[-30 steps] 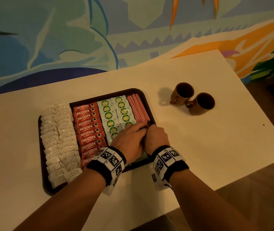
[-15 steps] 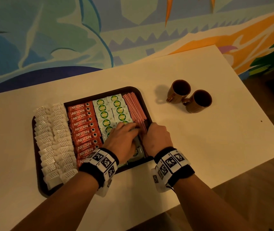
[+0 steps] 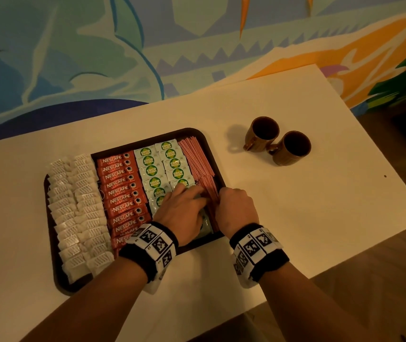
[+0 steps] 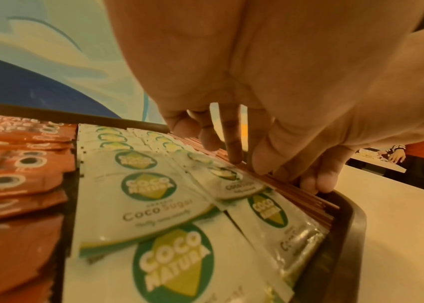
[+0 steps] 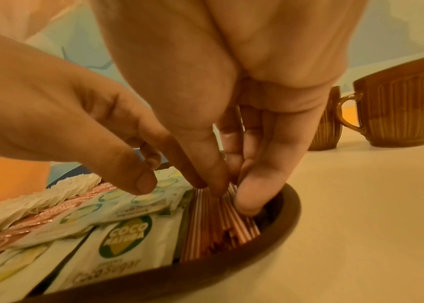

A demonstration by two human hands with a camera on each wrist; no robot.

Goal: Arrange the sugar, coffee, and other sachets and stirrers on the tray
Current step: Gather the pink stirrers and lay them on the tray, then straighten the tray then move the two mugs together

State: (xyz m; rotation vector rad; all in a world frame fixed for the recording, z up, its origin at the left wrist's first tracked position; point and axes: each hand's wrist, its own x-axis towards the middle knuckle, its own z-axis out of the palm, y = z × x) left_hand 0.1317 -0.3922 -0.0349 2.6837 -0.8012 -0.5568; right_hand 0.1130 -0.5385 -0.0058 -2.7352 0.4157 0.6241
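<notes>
A dark brown tray [image 3: 57, 280] holds rows of white tea bags [image 3: 78, 213], red Nescafe coffee sachets [image 3: 123, 193], Coco Natura sugar sachets [image 3: 162, 164] and pink stirrers [image 3: 197, 159]. My left hand [image 3: 192, 193] lies over the near sugar sachets, its straight fingertips [image 4: 234, 160] touching the inner edge of the stirrer stack. At the tray's right rim my right hand [image 3: 221, 196] pinches the stirrers [image 5: 215, 223] between thumb and fingers [image 5: 249, 203]. The hands hide the near ends of the sugar rows in the head view.
Two brown mugs [image 3: 262, 132] [image 3: 292, 148] stand on the cream table [image 3: 320, 206] to the right of the tray. The table's near edge runs just behind my wrists. A painted wall rises behind the table.
Both hands stay at the tray's near right corner. The left fingers have slid off the right hand onto the sachets beside the stirrers.
</notes>
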